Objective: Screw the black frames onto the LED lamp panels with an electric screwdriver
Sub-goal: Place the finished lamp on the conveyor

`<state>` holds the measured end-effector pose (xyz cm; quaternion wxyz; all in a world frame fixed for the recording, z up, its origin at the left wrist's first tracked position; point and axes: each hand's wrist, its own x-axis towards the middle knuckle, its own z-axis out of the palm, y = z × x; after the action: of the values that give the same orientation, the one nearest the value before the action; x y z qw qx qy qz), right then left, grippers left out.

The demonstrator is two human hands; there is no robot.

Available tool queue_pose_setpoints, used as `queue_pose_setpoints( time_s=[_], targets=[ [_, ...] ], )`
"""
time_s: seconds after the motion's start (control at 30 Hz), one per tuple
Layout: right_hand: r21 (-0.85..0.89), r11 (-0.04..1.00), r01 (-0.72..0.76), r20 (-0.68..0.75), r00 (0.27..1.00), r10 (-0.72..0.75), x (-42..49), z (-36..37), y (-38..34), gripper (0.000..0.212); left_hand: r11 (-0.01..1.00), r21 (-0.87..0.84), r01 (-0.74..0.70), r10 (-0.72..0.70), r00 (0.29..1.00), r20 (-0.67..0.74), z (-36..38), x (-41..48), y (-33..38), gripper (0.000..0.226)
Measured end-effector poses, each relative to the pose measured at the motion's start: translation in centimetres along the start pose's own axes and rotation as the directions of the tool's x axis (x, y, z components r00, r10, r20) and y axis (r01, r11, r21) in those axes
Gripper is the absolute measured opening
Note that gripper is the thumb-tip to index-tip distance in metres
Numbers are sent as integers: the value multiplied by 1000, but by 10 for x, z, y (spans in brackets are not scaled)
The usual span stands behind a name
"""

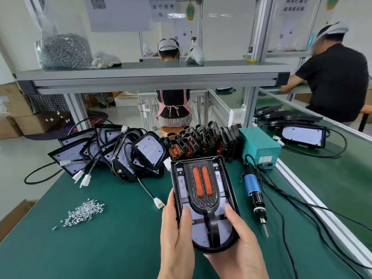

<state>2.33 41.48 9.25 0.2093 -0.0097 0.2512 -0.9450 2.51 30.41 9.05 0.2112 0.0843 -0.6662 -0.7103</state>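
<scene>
Right of the lamp panel (198, 236) and its black frame (203, 205), gripped at the near end by left hand (177, 234) and right hand (241, 244), the electric screwdriver (252, 190) lies near-to-far, nearer the right.

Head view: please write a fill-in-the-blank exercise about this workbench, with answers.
The left hand and right hand hold a lamp panel whose two long lenses are ____.
The electric screwdriver lies on the green table, on the panel's ____ side.
The loose screws lie on its ____ side.
Answers: orange; right; left.
</scene>
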Motion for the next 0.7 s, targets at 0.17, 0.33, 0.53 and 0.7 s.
queue_pose_setpoints(
  time_s=[0.17,0.33,0.53,0.7],
  targets=[
    [-105,993,54,36,998,-50,7,-6,-19,69,984,-25,176,-170,972,160,0,8,-6,32],
    [-181,982,48,94,995,-31,10,-15,-30,61,965,30,262,-259,925,279,-7,18,-14,29],
    [-121,992,16,129,992,0,15,-22,-33,69,965,249,82,-152,948,279,-1,23,-10,60],
    [-136,991,6,83,997,5,15,-26,-37,69,986,145,81,-131,917,378,-2,26,-13,63]
  ],
)
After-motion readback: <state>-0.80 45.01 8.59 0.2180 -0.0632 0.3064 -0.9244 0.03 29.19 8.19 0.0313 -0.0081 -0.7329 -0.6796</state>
